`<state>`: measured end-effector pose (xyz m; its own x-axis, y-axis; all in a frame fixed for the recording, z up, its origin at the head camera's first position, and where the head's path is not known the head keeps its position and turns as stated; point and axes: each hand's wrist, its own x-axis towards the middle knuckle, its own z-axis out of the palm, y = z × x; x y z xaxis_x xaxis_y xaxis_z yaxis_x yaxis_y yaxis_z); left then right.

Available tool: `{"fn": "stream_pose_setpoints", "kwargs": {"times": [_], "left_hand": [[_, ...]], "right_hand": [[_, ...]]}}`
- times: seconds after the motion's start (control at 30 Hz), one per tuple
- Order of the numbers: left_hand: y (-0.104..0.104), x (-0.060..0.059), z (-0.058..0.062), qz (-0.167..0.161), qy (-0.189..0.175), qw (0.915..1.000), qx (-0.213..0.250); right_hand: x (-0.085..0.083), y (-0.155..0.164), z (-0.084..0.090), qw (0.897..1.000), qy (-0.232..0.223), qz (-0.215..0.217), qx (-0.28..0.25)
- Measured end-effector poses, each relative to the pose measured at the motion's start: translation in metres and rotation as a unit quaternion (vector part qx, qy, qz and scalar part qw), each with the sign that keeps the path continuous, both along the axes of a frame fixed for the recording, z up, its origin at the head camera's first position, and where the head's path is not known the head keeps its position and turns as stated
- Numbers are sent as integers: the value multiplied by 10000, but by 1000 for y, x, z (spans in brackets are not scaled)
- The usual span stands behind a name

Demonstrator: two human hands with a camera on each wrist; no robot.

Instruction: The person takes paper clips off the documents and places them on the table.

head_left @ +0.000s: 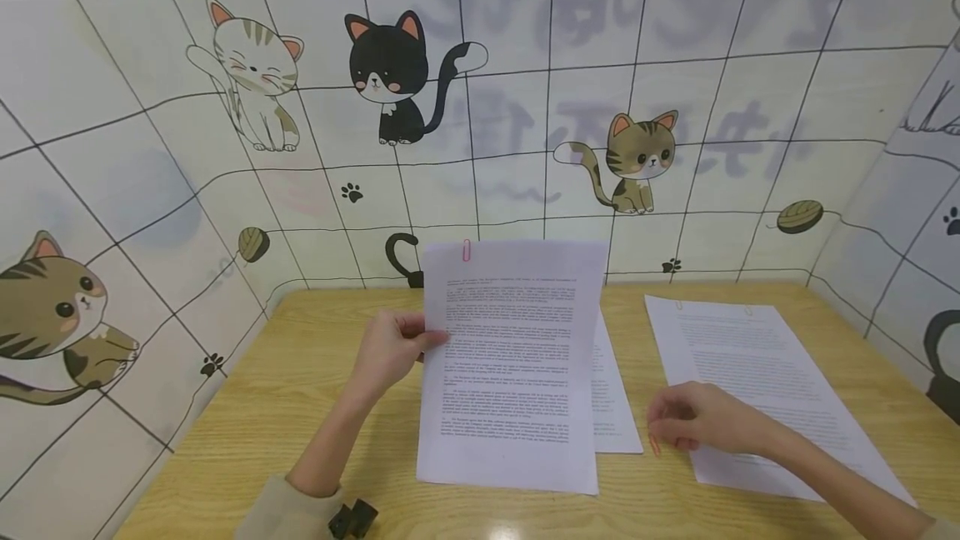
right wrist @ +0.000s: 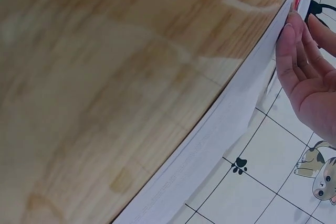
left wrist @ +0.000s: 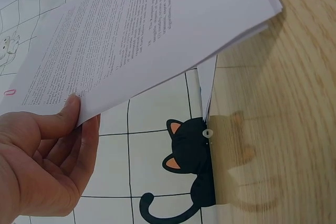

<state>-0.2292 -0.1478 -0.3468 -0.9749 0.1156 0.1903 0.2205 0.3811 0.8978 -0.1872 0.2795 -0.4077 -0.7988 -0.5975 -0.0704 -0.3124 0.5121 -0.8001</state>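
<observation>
A clipped sheaf of printed pages [head_left: 510, 365] is gripped at its left edge by the left hand [head_left: 390, 350], thumb in front, and is held tilted up with its bottom edge on the wooden desk [head_left: 300, 373]; a pink paper clip [head_left: 467, 251] is seen at its top left corner. The right hand [head_left: 701, 419] is rested with curled fingers on a second printed stack [head_left: 757, 382] lying flat to the right, an orange paper clip [head_left: 654, 444] being pinched at the fingertips. Another sheet [head_left: 613, 407] is partly hidden behind the raised sheaf, and cat-patterned wall panels [head_left: 525, 107] are seen around the desk.

Left hand [head_left: 390, 350] reaching forward with forearm extending from a beige sleeve, thumb and fingers pinching, right hand [head_left: 701, 419] lying low, palm down, fingers loosely curling, forearm stretching in from the right
</observation>
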Motion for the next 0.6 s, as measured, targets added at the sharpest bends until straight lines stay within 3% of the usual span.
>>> {"fn": "stream_pose_setpoints", "kwargs": {"times": [0.33, 0.6], "left_hand": [[1, 1, 1, 24, -76, 10000, 22], [1, 1, 1, -48, -77, 9999, 90]], "right_hand": [[-6, -3, 18, 9975, 505, -436, 252], [-12, -13, 44, 9930, 938, -720, 13]]}}
